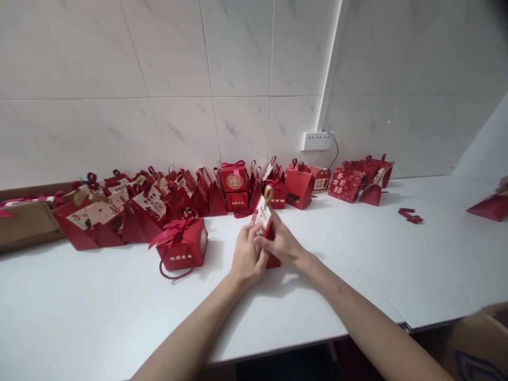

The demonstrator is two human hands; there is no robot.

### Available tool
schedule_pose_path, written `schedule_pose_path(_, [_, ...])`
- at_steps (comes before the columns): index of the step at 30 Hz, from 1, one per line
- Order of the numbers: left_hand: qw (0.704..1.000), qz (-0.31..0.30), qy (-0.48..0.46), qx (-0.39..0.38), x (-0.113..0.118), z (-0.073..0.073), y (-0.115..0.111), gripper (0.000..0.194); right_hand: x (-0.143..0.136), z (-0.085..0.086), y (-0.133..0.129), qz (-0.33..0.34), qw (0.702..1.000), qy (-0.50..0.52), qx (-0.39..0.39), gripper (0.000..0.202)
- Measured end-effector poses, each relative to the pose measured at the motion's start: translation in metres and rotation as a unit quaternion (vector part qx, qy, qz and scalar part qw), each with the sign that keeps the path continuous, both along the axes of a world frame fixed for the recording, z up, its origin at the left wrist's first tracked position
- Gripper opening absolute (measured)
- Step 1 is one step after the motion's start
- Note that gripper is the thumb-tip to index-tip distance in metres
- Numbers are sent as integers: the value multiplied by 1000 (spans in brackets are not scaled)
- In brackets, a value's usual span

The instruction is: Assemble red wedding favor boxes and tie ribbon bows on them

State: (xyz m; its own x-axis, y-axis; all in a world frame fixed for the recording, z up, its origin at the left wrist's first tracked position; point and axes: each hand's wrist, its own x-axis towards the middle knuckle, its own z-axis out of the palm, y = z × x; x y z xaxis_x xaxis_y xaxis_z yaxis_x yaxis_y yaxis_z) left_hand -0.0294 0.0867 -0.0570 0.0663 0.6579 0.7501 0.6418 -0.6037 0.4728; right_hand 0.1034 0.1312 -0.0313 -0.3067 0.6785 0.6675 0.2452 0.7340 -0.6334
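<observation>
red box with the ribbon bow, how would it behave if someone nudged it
The red box would probably slide rather than roll, since it sits on a flat base. Its straight edges and flat faces suggest fairly stiff card. The cord handle hangs in a slack curve, so it would likely flop or trail.

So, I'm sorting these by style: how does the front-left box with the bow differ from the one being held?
The front-left box has a pink ribbon bow; the held box a gold loop. The front-left box shows gold lettering on red, the held box a pale printed panel. The front-left box stands untouched; the left hand and right hand grasp the held box. Both are red.
</observation>
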Motion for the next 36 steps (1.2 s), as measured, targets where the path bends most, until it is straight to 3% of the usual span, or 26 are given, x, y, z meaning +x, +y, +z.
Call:
schedule_pose_path(3, [998,-43,37,-7,-1,-1,-1,39,6,1,6,27,991,63,-112,36])
schedule_pose_path(8, [986,76,-142,-32,-15,10,12,33,17,4,20,26,940,247,-235,38])
schedule_pose_path(10, [964,11,-243,-110,-20,14,16,33,16,5,20,55,918,270,-285,40])
schedule_pose_path(13, [904,-140,-341,-218,-21,18,16,40,13,6,16,87,908,258,-319,42])
schedule_pose_path(17, [870,-179,-374,-268,-14,18,11,46,11,8,11,92,918,228,-310,42])
schedule_pose_path(27, [884,-181,-343,-262,-19,16,12,41,15,2,10,168,918,216,-285,33])
schedule_pose_path(36, [896,-161,-318,-264,-18,19,10,43,13,2,11,154,914,225,-299,32])
